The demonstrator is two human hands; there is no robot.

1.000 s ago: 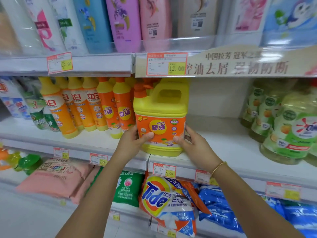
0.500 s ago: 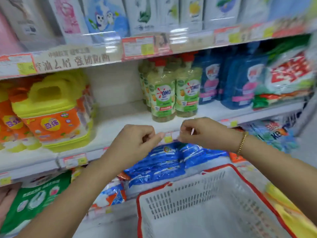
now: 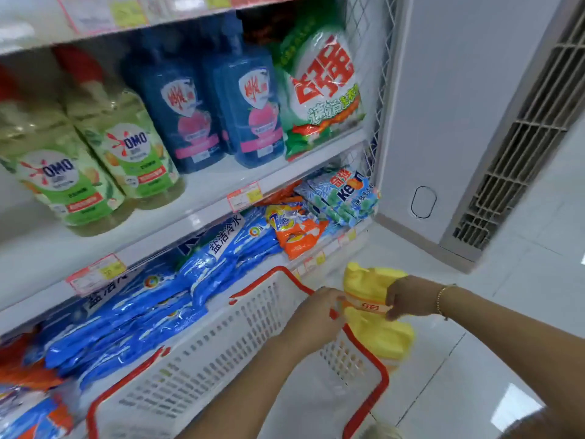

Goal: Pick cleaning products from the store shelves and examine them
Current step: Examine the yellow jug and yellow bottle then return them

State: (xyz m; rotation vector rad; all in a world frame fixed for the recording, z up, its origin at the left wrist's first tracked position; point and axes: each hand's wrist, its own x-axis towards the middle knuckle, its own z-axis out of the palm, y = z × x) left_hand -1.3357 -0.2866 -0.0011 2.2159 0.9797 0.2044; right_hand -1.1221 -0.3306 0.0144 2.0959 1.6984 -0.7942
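Our right hand point(image 3: 408, 299) clamps jug point(image 3: 378, 339), fingers over top, thumb under. Left hand point(image 3: 316, 315) touches jug's 9 o'clock side; grip blurred, we cannot tell. Jug sits over basket point(image 3: 221, 346) rim, at basket's 3 o'clock. Blue bags point(image 3: 142, 315) at basket's 10 o'clock; OMO bottles point(image 3: 126, 147) one shelf higher.

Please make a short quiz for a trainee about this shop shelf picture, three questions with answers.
1. True or false: only the right hand touches the yellow jug; the left hand is free.
2. What stands just right of the OMO bottles? A. blue bottles B. pink bottles C. a yellow bag
3. Fill in: the white basket has a ___ rim.
Key: 1 false, both hands hold it; 2 A; 3 red.
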